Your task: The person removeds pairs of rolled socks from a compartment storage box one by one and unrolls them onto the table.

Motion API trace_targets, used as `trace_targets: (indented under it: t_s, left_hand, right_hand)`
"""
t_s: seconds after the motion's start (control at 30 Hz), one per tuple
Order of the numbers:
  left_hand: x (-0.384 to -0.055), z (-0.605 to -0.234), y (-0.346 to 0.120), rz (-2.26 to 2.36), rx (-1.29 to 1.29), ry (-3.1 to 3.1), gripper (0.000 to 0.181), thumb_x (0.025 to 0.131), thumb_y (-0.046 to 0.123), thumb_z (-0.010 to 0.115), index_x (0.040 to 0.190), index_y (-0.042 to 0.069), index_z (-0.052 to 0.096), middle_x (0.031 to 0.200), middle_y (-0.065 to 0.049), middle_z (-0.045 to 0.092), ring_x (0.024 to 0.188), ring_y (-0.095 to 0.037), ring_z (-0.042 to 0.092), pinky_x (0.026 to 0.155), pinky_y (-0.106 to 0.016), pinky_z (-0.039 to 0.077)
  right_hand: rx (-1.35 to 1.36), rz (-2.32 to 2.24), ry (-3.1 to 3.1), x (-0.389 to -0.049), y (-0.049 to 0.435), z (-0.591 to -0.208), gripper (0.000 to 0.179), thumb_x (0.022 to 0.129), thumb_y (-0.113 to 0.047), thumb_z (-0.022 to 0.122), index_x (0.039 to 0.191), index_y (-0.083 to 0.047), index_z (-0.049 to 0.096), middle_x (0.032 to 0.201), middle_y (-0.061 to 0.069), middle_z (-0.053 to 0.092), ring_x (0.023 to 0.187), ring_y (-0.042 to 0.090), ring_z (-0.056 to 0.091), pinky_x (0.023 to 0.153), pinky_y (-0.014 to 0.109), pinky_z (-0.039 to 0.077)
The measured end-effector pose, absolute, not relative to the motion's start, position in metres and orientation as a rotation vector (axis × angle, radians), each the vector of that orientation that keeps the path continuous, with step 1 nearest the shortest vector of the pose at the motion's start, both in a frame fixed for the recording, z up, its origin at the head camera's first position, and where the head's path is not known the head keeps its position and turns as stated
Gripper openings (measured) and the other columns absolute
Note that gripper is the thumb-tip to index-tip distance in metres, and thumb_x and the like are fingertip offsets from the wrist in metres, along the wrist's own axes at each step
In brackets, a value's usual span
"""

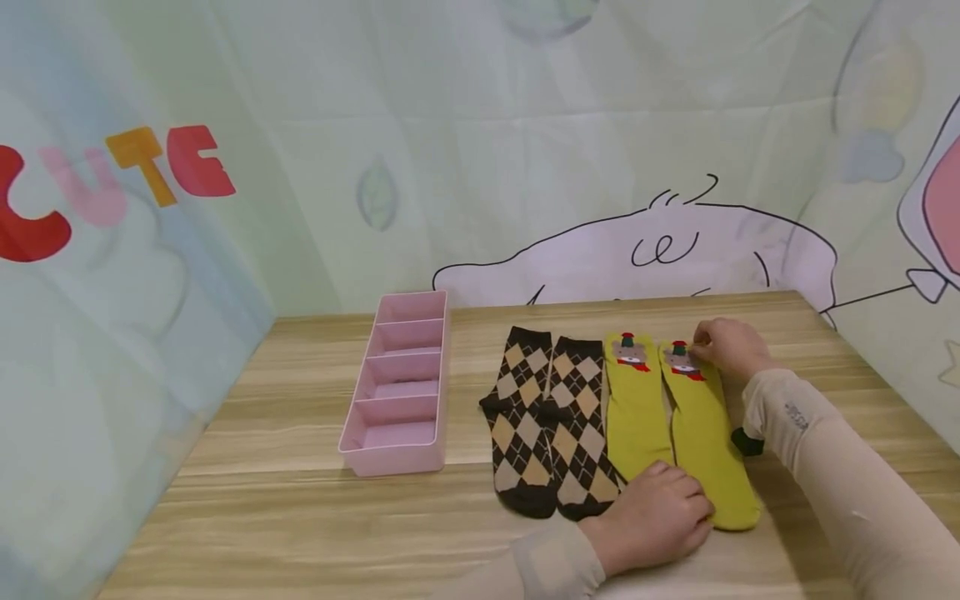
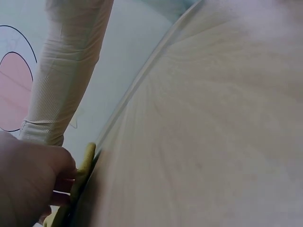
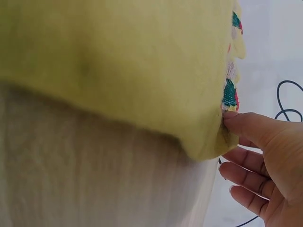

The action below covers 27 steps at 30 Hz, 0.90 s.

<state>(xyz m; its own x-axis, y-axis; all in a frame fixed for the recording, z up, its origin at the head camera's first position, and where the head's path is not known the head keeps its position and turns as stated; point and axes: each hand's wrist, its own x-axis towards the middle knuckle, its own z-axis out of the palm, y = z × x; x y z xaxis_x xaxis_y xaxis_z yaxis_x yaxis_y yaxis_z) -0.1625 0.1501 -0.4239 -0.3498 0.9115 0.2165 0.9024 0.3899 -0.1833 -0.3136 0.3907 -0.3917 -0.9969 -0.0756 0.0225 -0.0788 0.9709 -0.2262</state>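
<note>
Two yellow socks with a bear design at the cuffs lie side by side on the wooden table [image 1: 285, 500]. My right hand [image 1: 731, 346] pinches the cuff corner of the right yellow sock [image 1: 705, 442] between thumb and forefinger, as the right wrist view shows. Over the foot end of the left yellow sock [image 1: 633, 417] is my left hand [image 1: 656, 512], fingers bent down against the fabric; it hides that sock's toe. In the left wrist view, my left hand [image 2: 33, 177] touches the yellow cloth from above.
Left of the yellow socks lie two dark argyle socks, the nearer one [image 1: 577, 417] beside the yellow pair and the other [image 1: 521, 425] further left. A pink divided box [image 1: 397, 462] stands to their left. A printed curtain [image 1: 337, 167] hangs behind the table.
</note>
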Motion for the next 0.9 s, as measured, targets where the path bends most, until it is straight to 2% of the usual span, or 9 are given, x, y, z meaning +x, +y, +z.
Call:
trace_targets:
  t_s: [0.23, 0.47, 0.67, 0.9]
  left_hand:
    - [-0.163, -0.423, 0.142, -0.007, -1.648, -2.345, 0.022, 0.097, 0.037, 0.051, 0.106, 0.03, 0.07, 0.106, 0.016, 0.065, 0.099, 0.001, 0.056, 0.089, -0.014, 0.04]
    - [-0.161, -0.423, 0.138, 0.001, -1.691, -2.338, 0.023, 0.097, 0.036, 0.051, 0.108, 0.028, 0.07, 0.107, 0.014, 0.064, 0.1, 0.0, 0.055, 0.089, -0.015, 0.04]
    - [-0.158, -0.421, 0.137, 0.019, -1.712, -2.376, 0.026, 0.098, 0.037, 0.049, 0.115, 0.028, 0.066, 0.11, 0.014, 0.062, 0.104, 0.0, 0.054, 0.095, -0.015, 0.039]
    - [-0.157, -0.415, 0.133, 0.138, -1.726, -2.459, 0.033, 0.097, 0.043, 0.047, 0.125, 0.03, 0.059, 0.122, 0.013, 0.056, 0.117, -0.003, 0.049, 0.106, -0.018, 0.034]
  right_hand:
    - [0.138, 0.378, -3.112, -0.313, 0.393, -0.388, 0.022, 0.088, -0.015, 0.065, 0.097, 0.005, 0.066, 0.094, 0.022, 0.068, 0.085, 0.035, 0.062, 0.082, 0.053, 0.049]
    - [0.19, 0.384, -3.116, -0.311, 0.393, -0.388, 0.016, 0.089, -0.014, 0.065, 0.092, 0.0, 0.071, 0.091, 0.017, 0.071, 0.084, 0.032, 0.063, 0.082, 0.052, 0.049]
    - [0.212, 0.352, -3.107, -0.31, 0.394, -0.383, 0.016, 0.089, -0.014, 0.066, 0.091, -0.001, 0.073, 0.092, 0.018, 0.071, 0.085, 0.033, 0.064, 0.08, 0.052, 0.05]
    - [0.233, 0.345, -3.082, -0.307, 0.391, -0.379, 0.026, 0.091, -0.017, 0.063, 0.105, 0.005, 0.068, 0.1, 0.024, 0.069, 0.09, 0.039, 0.064, 0.081, 0.054, 0.05]
